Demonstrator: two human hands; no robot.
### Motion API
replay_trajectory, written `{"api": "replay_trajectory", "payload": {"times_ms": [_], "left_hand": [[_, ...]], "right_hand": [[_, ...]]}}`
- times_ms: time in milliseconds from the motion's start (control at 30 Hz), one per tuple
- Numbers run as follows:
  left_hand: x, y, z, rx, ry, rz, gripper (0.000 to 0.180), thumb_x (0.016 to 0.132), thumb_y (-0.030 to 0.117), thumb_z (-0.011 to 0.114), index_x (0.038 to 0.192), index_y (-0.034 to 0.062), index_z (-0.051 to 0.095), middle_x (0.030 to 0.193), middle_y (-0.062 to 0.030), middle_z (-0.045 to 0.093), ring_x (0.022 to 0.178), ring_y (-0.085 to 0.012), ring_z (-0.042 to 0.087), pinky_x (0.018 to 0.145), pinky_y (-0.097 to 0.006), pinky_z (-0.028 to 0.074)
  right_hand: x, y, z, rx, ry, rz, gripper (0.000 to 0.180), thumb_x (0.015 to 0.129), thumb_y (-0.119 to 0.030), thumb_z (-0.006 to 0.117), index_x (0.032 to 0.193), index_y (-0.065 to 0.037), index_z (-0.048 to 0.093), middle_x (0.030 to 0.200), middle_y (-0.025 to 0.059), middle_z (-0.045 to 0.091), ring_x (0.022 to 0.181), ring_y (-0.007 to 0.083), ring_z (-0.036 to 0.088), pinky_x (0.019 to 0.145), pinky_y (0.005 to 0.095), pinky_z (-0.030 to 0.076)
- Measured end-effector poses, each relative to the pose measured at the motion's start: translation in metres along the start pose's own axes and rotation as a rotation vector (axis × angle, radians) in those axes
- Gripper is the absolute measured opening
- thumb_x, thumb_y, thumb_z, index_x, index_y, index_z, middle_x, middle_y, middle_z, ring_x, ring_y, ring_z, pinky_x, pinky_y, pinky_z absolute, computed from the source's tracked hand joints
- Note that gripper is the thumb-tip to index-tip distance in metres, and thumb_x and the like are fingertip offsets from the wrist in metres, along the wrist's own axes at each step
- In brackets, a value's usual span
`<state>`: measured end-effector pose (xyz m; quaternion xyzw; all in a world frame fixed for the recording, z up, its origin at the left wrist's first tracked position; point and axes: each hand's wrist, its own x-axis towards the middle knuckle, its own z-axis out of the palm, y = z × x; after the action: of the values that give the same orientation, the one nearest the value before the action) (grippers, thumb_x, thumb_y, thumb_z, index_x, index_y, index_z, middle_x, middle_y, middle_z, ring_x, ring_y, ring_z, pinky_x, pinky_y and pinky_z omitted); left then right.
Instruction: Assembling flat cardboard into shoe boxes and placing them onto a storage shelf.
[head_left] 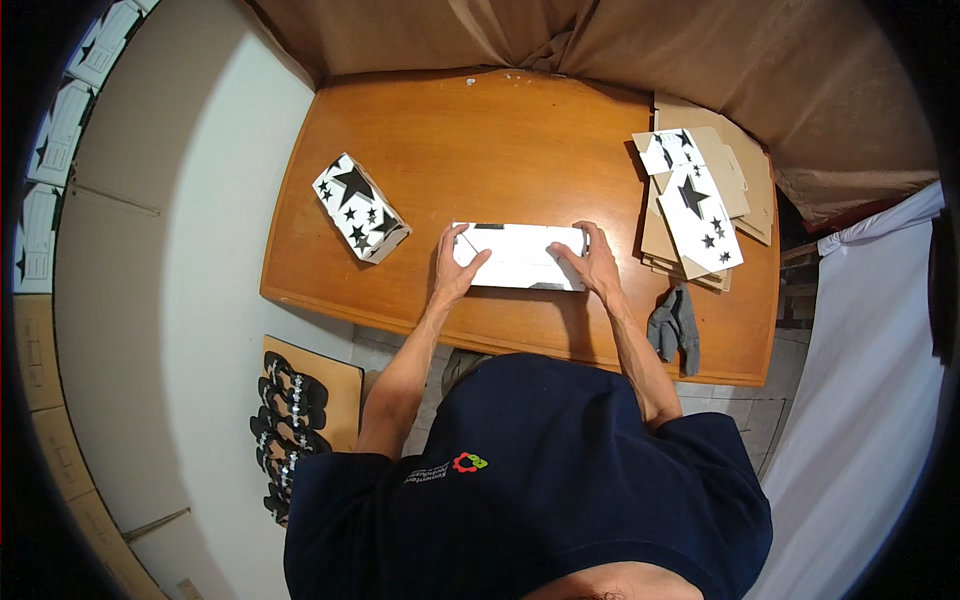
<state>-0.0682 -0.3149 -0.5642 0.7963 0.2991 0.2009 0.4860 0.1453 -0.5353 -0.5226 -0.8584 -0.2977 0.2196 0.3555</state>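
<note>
Near the front edge of the wooden table, a long white box (520, 258) with a few black patches along its edges lies crosswise before me. My left hand (458, 268) grips its left end, thumb on the top face and fingers around the far corner. At the other end my right hand (594, 264) holds it the same way. Both thumbs point inward over the top. The undersides of the fingers are partly hidden. To the left, apart from my hands, stands a white box with black stars (358, 205), turned at a slant.
Flattened brown cardboard (755, 185) is piled at the right, a star-printed white piece (697, 205) on top. A grey cloth item (675, 330) lies near the front right edge. Several black sandals (290, 430) rest on a tan board (340, 390) lower left. Brown drapes (430, 40) hang behind the table (480, 130).
</note>
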Motion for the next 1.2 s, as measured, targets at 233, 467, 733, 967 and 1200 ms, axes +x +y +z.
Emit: {"api": "replay_trajectory", "payload": {"times_ms": [233, 467, 733, 967, 1200], "left_hand": [[-0.007, 0.007, 0.008, -0.079, 0.057, -0.102, 0.102, 0.084, 0.033, 0.088, 0.163, 0.0103, 0.027, 0.160, -0.0247, 0.034, 0.149, -0.0397, 0.032, 0.122, -0.052, 0.030], [-0.007, 0.005, 0.010, -0.030, 0.018, -0.144, 0.106, 0.085, 0.038, 0.086, 0.165, 0.0094, 0.022, 0.162, -0.0257, 0.030, 0.150, -0.0401, 0.030, 0.123, -0.052, 0.029], [-0.006, 0.019, 0.014, 0.043, 0.048, -0.252, 0.099, 0.092, 0.056, 0.071, 0.165, 0.0086, 0.022, 0.164, -0.0278, 0.028, 0.150, -0.0430, 0.030, 0.122, -0.054, 0.028], [0.015, -0.005, -0.011, -0.241, -0.045, -0.600, 0.091, 0.099, 0.076, 0.037, 0.152, 0.0015, 0.043, 0.153, -0.0276, 0.044, 0.146, -0.0405, 0.036, 0.118, -0.048, 0.031], [0.009, 0.016, -0.042, -1.002, 0.167, -0.210, 0.037, 0.108, 0.042, 0.054, 0.121, 0.0070, 0.058, 0.129, -0.0075, 0.062, 0.127, -0.0195, 0.055, 0.111, -0.040, 0.040]], "right_hand": [[0.005, 0.006, 0.014, -0.131, 0.036, -0.036, 0.084, 0.081, -0.069, 0.076, 0.135, -0.009, 0.056, 0.131, 0.0232, 0.060, 0.108, 0.0429, 0.069, 0.083, 0.0548, 0.062], [0.006, 0.009, 0.015, -0.148, 0.012, -0.021, 0.083, 0.082, -0.067, 0.076, 0.136, -0.008, 0.056, 0.129, 0.0242, 0.061, 0.106, 0.0428, 0.070, 0.081, 0.0541, 0.062], [0.004, 0.026, 0.015, -0.045, 0.066, -0.083, 0.101, 0.086, -0.081, 0.059, 0.153, -0.007, 0.046, 0.136, 0.0304, 0.059, 0.126, 0.0455, 0.060, 0.101, 0.0604, 0.051], [0.012, 0.033, -0.003, 0.192, -0.191, 0.372, 0.101, 0.096, -0.084, 0.026, 0.157, -0.005, 0.043, 0.154, 0.0273, 0.046, 0.141, 0.0425, 0.048, 0.114, 0.0575, 0.036], [0.017, 0.028, -0.014, 1.154, 0.152, 0.068, 0.071, 0.103, -0.070, 0.039, 0.112, -0.006, 0.066, 0.120, 0.0092, 0.067, 0.124, 0.0237, 0.059, 0.105, 0.0458, 0.044]]}}
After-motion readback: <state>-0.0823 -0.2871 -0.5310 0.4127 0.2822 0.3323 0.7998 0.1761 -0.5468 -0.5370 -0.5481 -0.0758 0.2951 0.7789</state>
